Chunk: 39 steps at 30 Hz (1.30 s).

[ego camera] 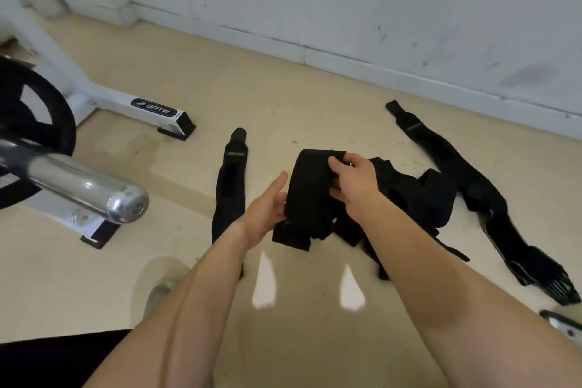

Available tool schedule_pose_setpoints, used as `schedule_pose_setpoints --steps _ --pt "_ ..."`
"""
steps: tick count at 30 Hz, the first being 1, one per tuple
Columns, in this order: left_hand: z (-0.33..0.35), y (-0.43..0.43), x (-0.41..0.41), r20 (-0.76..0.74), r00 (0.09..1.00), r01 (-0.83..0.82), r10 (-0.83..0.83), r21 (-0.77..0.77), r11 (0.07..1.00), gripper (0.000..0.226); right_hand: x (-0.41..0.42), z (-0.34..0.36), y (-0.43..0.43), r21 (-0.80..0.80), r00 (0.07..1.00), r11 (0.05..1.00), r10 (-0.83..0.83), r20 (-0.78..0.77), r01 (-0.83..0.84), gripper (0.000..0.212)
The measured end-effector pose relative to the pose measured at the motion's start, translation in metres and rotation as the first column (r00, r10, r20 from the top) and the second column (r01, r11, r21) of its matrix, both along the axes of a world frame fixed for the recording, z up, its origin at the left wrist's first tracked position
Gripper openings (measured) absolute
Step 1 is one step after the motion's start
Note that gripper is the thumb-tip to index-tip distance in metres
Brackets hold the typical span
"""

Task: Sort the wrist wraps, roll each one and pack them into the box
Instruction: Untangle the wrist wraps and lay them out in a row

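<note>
Head view — right fingers (336, 163) pinch folded wrist wrap (310, 189); left fingers (277, 183) straight against it.

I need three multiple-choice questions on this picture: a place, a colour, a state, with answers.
1. The wrap with green lettering lies: A) on the floor, left of the held wrap B) on a chair C) on a shelf
2. The held wrap is: A) red B) black C) white
3. The right hand: A) lies on the floor B) holds a bottle C) grips the held wrap
Answers: 1 A, it lies flat there; 2 B, its fabric is black; 3 C, thumb and fingers pinch it.
</note>
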<state>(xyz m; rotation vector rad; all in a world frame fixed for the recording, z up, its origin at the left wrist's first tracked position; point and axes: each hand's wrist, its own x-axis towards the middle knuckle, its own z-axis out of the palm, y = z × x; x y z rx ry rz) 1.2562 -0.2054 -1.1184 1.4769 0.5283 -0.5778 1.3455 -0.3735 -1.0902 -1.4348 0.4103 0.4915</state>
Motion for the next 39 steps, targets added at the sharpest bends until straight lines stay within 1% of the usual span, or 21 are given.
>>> schedule_pose_setpoints --steps 3,4,7,10,11,12,14,15,16,17,18,19,20,22,23,27,29,31,34,37,39 --pt "0.032 -0.002 -0.004 0.098 0.989 0.112 -0.115 0.041 0.993 0.040 0.002 0.026 -0.011 -0.008 0.997 0.998 -0.067 -0.025 0.067 0.017" --pt "0.038 0.000 -0.003 0.108 0.982 0.149 -0.153 0.046 0.988 0.033 0.004 0.032 -0.015 -0.007 0.995 0.996 -0.091 -0.033 0.091 0.021" --pt "0.072 0.001 -0.004 0.110 0.961 0.251 -0.255 0.050 0.967 0.032 0.001 0.057 -0.031 -0.065 0.990 0.988 -0.140 -0.030 0.138 0.036" --pt "0.104 -0.006 -0.002 0.155 0.939 0.296 -0.307 0.088 0.951 0.027 -0.004 0.081 -0.049 -0.196 0.997 0.979 -0.069 -0.018 0.064 0.013" --pt "0.115 -0.009 0.000 0.176 0.925 0.322 -0.337 0.107 0.941 0.025 -0.008 0.090 -0.056 -0.295 1.000 0.956 0.006 -0.020 -0.012 0.015" --pt "0.125 -0.014 0.002 0.197 0.903 0.363 -0.382 0.128 0.923 0.023 -0.011 0.099 -0.065 -0.435 0.992 0.893 0.123 -0.020 -0.119 0.021" --pt "0.146 -0.025 0.004 0.230 0.848 0.448 -0.477 0.166 0.878 0.019 -0.018 0.118 -0.080 -0.742 0.921 0.608 0.388 -0.031 -0.281 0.038" --pt "0.156 -0.030 0.005 0.240 0.818 0.491 -0.524 0.186 0.851 0.017 -0.024 0.130 -0.085 -0.839 0.868 0.463 0.496 -0.024 -0.287 0.047" --pt "0.168 -0.036 0.005 0.246 0.785 0.532 -0.569 0.204 0.822 0.016 -0.029 0.142 -0.090 -0.873 0.797 0.396 0.603 0.012 -0.286 0.060" --pt "0.177 -0.041 0.007 0.251 0.754 0.567 -0.607 0.219 0.794 0.016 -0.035 0.155 -0.093 -0.861 0.702 0.385 0.710 0.047 -0.332 0.067" --pt "0.184 -0.045 0.009 0.256 0.722 0.597 -0.643 0.240 0.765 0.016 -0.041 0.167 -0.096 -0.814 0.607 0.400 0.791 0.074 -0.421 0.064" --pt "0.190 -0.048 0.011 0.264 0.691 0.621 -0.673 0.261 0.739 0.016 -0.046 0.176 -0.098 -0.738 0.542 0.413 0.837 0.076 -0.533 0.054" --pt "0.193 -0.051 0.012 0.271 0.668 0.634 -0.693 0.279 0.721 0.016 -0.050 0.178 -0.102 -0.674 0.517 0.423 0.853 0.070 -0.606 0.041" --pt "0.195 -0.056 0.012 0.276 0.661 0.626 -0.698 0.309 0.716 0.016 -0.056 0.175 -0.110 -0.686 0.508 0.417 0.858 0.080 -0.597 0.014" --pt "0.192 -0.058 0.011 0.273 0.672 0.610 -0.688 0.323 0.724 0.017 -0.058 0.171 -0.116 -0.697 0.500 0.421 0.860 0.102 -0.581 0.008" --pt "0.172 -0.058 0.006 0.254 0.680 0.585 -0.687 0.375 0.719 0.021 -0.058 0.154 -0.132 -0.526 0.546 0.548 0.819 0.177 -0.651 0.019" --pt "0.163 -0.060 0.008 0.238 0.661 0.578 -0.712 0.444 0.685 0.020 -0.054 0.146 -0.137 -0.490 0.578 0.581 0.796 0.180 -0.649 0.019" --pt "0.159 -0.064 0.011 0.239 0.679 0.532 -0.694 0.491 0.690 0.014 -0.046 0.136 -0.143 -0.497 0.590 0.593 0.786 0.187 -0.633 0.018" --pt "0.153 -0.071 0.014 0.218 0.741 0.458 -0.636 0.529 0.714 0.010 -0.039 0.123 -0.150 -0.557 0.596 0.562 0.790 0.142 -0.612 0.019" --pt "0.142 -0.078 0.014 0.148 0.796 0.435 -0.587 0.533 0.725 0.010 -0.033 0.112 -0.151 -0.670 0.569 0.487 0.814 0.116 -0.561 0.021" --pt "0.138 -0.066 0.019 0.058 0.807 0.416 -0.587 0.649 0.637 0.010 -0.025 0.107 -0.166 -0.800 0.572 0.393 0.816 0.077 -0.453 0.025"
